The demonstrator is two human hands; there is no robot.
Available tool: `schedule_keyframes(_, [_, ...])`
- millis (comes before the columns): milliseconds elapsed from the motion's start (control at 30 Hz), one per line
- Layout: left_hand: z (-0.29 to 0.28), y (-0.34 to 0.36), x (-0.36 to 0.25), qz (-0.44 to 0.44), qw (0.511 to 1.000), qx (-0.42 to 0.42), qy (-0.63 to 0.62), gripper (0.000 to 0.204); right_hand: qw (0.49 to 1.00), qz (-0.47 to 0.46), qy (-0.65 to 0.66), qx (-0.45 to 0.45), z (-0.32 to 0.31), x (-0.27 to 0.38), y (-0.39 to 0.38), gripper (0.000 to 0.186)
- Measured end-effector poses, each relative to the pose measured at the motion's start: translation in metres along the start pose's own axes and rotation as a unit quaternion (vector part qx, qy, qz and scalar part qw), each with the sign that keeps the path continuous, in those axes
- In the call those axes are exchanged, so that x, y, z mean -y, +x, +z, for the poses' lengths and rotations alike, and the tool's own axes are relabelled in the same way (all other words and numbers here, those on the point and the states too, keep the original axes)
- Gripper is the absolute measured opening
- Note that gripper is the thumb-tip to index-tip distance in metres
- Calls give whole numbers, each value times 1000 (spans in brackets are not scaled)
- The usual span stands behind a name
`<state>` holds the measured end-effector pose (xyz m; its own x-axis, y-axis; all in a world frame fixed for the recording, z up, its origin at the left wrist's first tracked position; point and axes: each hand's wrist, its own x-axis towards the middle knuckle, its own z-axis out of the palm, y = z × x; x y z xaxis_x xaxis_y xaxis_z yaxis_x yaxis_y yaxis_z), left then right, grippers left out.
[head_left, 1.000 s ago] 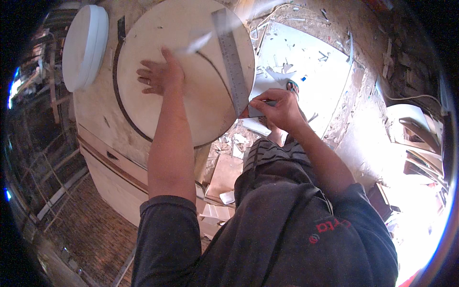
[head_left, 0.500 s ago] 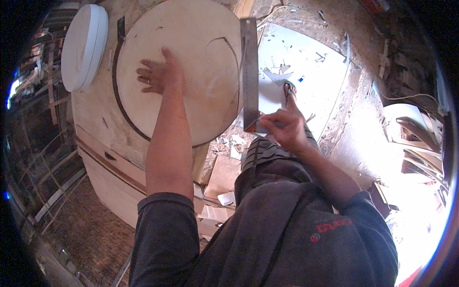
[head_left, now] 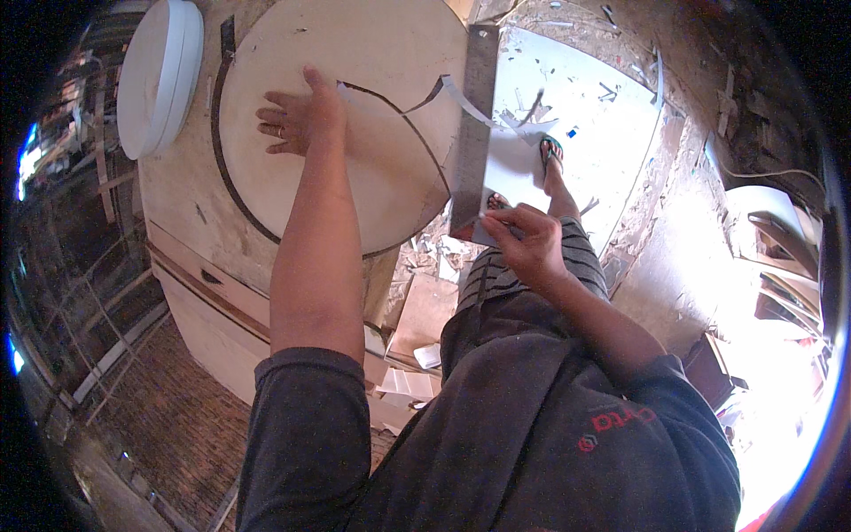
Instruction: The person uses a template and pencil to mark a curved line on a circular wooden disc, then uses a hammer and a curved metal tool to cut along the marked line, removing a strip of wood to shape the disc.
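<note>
My left hand (head_left: 306, 120) lies on a large round pale board (head_left: 390, 44), fingers spread and holding nothing. A dark band runs along the board's left rim. Over its right part curves a thin dark strip (head_left: 403, 113), and a twisted pale strip (head_left: 465, 99) stands up beside it. At the board's right side is a long flat grey piece (head_left: 477, 115). My right hand (head_left: 530, 239) is closed in a pinch by that piece's near end. Something small and whitish shows at the fingertips, too small to name.
White round discs (head_left: 158, 80) stand on the left of the worktable (head_left: 191, 213). A white sheet (head_left: 594, 97) strewn with scraps lies on the floor under my feet. Offcuts (head_left: 780, 257) are piled at the right, and more pieces (head_left: 425, 315) lie below the table.
The dark strip on the round board now makes a longer curve, and the pale strip has risen beside it. My left hand stays flat; my right hand keeps its pinch. The view has shifted slightly.
</note>
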<state>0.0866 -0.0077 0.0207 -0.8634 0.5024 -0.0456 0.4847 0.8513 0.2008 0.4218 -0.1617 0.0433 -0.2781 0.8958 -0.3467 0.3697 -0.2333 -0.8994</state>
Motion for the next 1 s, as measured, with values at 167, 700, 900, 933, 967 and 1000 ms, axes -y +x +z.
schedule_keyframes(167, [-2, 0, -6, 3, 1000, -5, 11, 101, 998, -60, -10, -17, 21, -18, 0, 14])
schedule_keyframes(700, [11, 9, 4, -5, 999, -36, 5, 102, 998, -52, -42, -12, 26, -7, 16, 14])
schedule_keyframes(900, [8, 4, 5, 10, 999, -32, -1, 102, 998, -57, 31, 10, 21, -41, -20, 12])
schedule_keyframes(933, [5, 5, 0, 9, 1000, -26, -2, 102, 996, -89, 21, -2, 30, -36, -13, 12])
schedule_keyframes(967, [3, 4, -3, 7, 1000, -17, 0, 102, 993, -118, 11, -14, 37, -24, -7, 13])
schedule_keyframes(1000, [1, 2, -5, 7, 1000, -8, 2, 102, 995, -91, 25, -16, 46, -11, -1, 13])
